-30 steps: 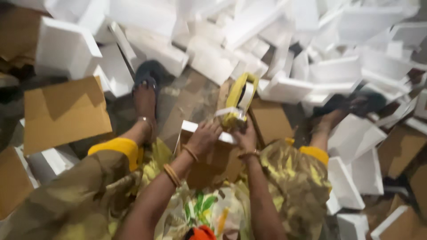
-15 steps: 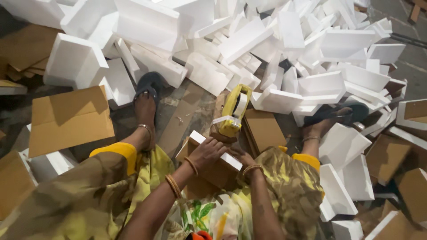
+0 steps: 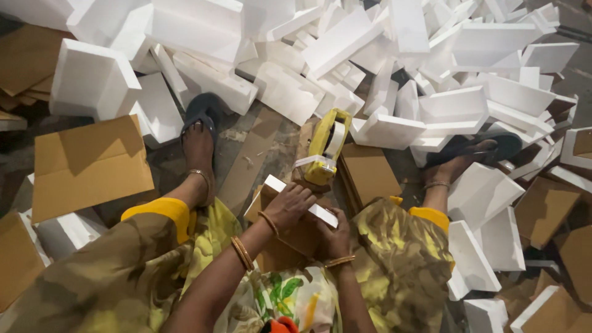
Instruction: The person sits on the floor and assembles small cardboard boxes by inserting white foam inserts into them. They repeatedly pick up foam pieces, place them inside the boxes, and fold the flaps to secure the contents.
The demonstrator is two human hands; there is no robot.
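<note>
Now | left hand (image 3: 295,203), right hand (image 3: 336,237) gripping foam-edged box (image 3: 290,213) | yellow tape dispenser (image 3: 327,148) just ahead | foam blocks (image 3: 394,61) beyond

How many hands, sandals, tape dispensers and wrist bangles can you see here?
Hands: 2, left hand and right hand
Sandals: 2, and
Yellow tape dispenser: 1
Bangles: 4
Total: 9

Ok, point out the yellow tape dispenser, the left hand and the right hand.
yellow tape dispenser (image 3: 327,145), head view, on its yellow body.
left hand (image 3: 293,203), head view, back of the hand.
right hand (image 3: 336,237), head view, back of the hand.
</note>
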